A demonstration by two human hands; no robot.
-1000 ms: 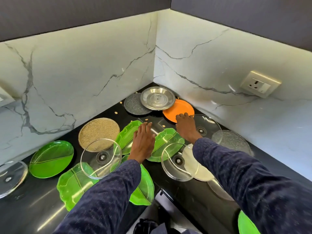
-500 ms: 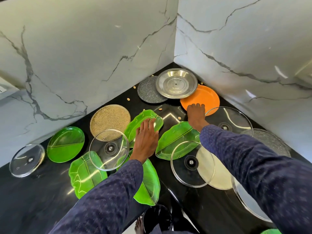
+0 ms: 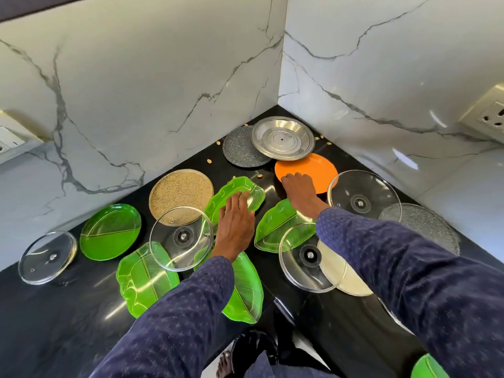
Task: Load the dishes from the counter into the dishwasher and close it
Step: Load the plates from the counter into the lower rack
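On the glossy black counter (image 3: 68, 323), the left hand (image 3: 236, 227) lies flat, fingers straight, on a translucent green leaf-shaped plate (image 3: 234, 195); the right hand (image 3: 298, 186) apparently curls onto the smooth orange plate's (image 3: 313, 167) rim.

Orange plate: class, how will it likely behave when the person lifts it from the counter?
The orange plate looks stiff and probably light. The steel plate overlaps its rim and may slide or clatter. The right hand touches its near edge.

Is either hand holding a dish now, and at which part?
Nothing is lifted. The left hand rests on a green leaf-shaped plate; the right hand touches the round orange plate at its near edge.
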